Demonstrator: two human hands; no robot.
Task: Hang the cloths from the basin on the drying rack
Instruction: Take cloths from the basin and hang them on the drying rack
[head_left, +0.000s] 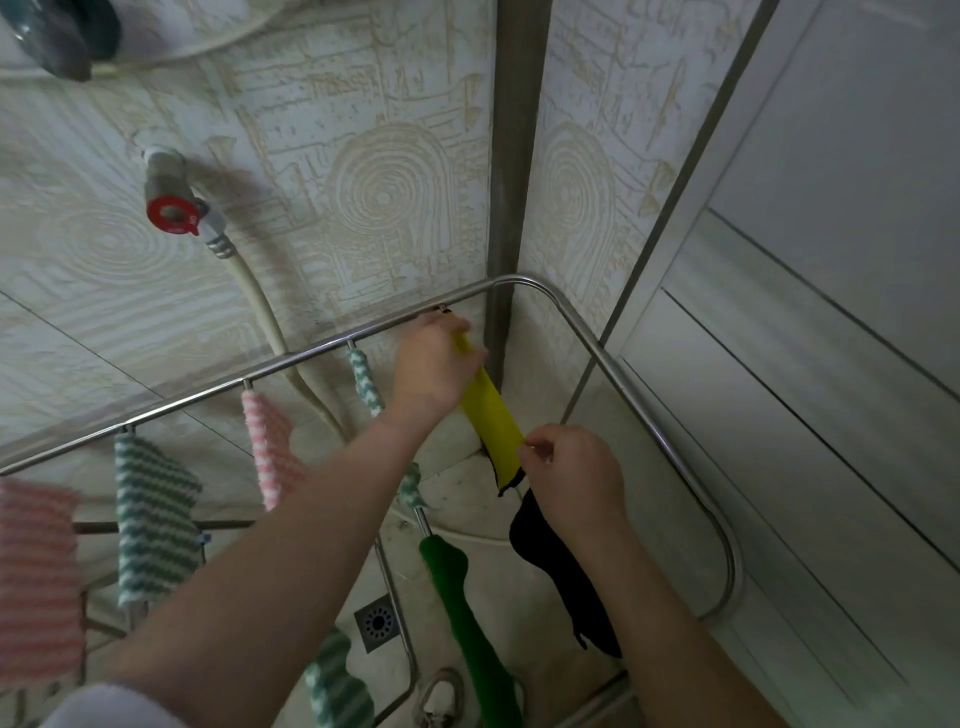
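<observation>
left hand (431, 358) grips yellow cloth (491, 410) top | right hand (571, 467) pinches its lower edge | cloth draped over steel drying rack (291, 361)

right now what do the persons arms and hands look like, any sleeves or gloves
Both hands are bare: no gloves, rings or watch show on the left hand or the right hand. Both forearms are uncovered along their visible length. At the bottom left edge a bit of white fabric shows by the left arm, possibly a pushed-up sleeve or shirt; it is too blurred to tell.
</observation>
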